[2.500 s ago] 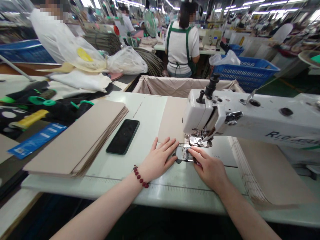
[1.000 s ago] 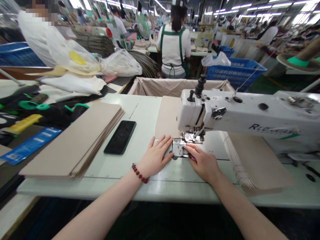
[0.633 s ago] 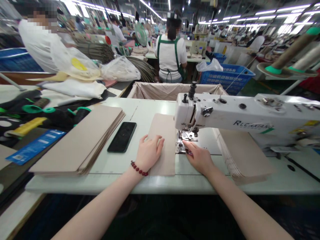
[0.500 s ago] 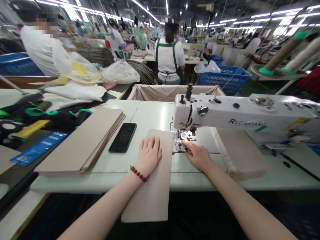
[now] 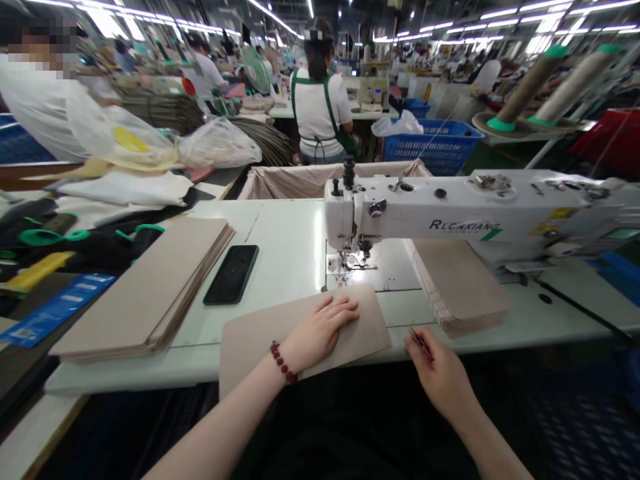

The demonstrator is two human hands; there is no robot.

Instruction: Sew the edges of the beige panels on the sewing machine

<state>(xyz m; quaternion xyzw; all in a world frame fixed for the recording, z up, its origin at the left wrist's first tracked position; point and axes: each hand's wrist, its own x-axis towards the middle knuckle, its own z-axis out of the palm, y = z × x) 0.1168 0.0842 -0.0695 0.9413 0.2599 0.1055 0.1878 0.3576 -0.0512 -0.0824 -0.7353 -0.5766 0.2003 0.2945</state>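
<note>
My left hand [image 5: 320, 333], with a dark red bead bracelet at the wrist, lies flat on a beige panel [image 5: 260, 337] with rounded corners. The panel is turned crosswise at the table's front edge, just in front of the sewing machine's needle area [image 5: 350, 260], and partly overhangs the edge. To the right of the panel, near the front edge, my right hand [image 5: 443, 373] is closed around a small dark pointed tool [image 5: 421, 343]. Its thin tips poke out past the fingers; the rest is hidden in the grip.
A stack of beige panels [image 5: 145, 287] lies at the left, with a black phone [image 5: 231, 274] beside it. Another beige stack [image 5: 460, 280] sits under the machine arm [image 5: 425, 210]. Behind the table is a cloth-lined bin [image 5: 285, 180]; a person in a green apron [image 5: 320, 107] sits beyond.
The panel has swung from lengthwise to crosswise under my left hand. My right hand has drawn back from the needle area toward the front edge. The view has shifted slightly right.
</note>
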